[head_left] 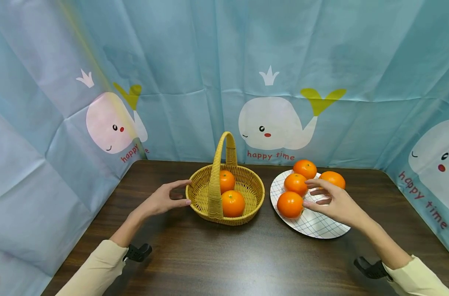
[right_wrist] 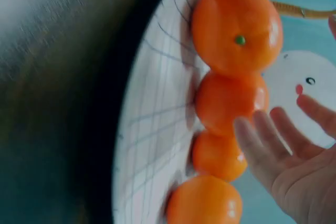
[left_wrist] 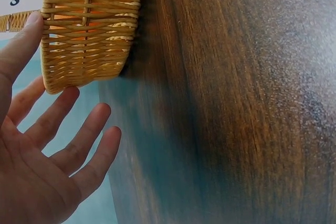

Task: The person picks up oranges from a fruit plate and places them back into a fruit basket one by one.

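A yellow wicker basket (head_left: 254,193) with a tall handle holds two oranges, the front one (head_left: 233,203) larger in view. At its left rim is my left hand (head_left: 161,200), fingers spread; in the left wrist view that hand (left_wrist: 52,156) has thumb and fingertips at the rim of the basket (left_wrist: 92,35). Several oranges lie on a white checked plate (head_left: 320,226). Over the plate hovers my right hand (head_left: 335,203), fingers parted and holding nothing, close to the front-left orange (head_left: 290,204). The right wrist view shows this hand (right_wrist: 299,166) beside the row of oranges (right_wrist: 231,100).
The dark wooden table (head_left: 224,255) extends in front of the basket and plate. Behind it hangs a blue curtain (head_left: 187,123) with whale prints. Another orange (head_left: 332,179) lies at the plate's back right, beyond my right hand.
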Demonstrator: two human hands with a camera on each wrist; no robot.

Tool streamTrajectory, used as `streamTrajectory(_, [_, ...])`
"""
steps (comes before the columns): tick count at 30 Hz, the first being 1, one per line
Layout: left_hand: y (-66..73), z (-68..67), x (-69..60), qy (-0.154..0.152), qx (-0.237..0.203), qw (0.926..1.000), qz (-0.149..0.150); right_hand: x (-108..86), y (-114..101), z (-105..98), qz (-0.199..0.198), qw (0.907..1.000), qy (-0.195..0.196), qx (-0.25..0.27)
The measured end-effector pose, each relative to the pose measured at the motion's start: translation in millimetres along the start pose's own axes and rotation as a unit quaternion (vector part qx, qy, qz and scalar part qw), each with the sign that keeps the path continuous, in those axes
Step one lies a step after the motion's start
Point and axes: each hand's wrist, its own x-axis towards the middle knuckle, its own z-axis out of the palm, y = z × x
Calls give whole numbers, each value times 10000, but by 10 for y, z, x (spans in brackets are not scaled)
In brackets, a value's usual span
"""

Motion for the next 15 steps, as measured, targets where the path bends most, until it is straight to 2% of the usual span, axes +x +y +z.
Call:
streamTrajectory(8, [-2,-6,3,8,47,10000,-33,-104,-88,159,309,9992,134,218])
streamTrajectory(15, [13,-10,-2,-3,135,9999,-85,-126,-65,286,458,9984,176,270])
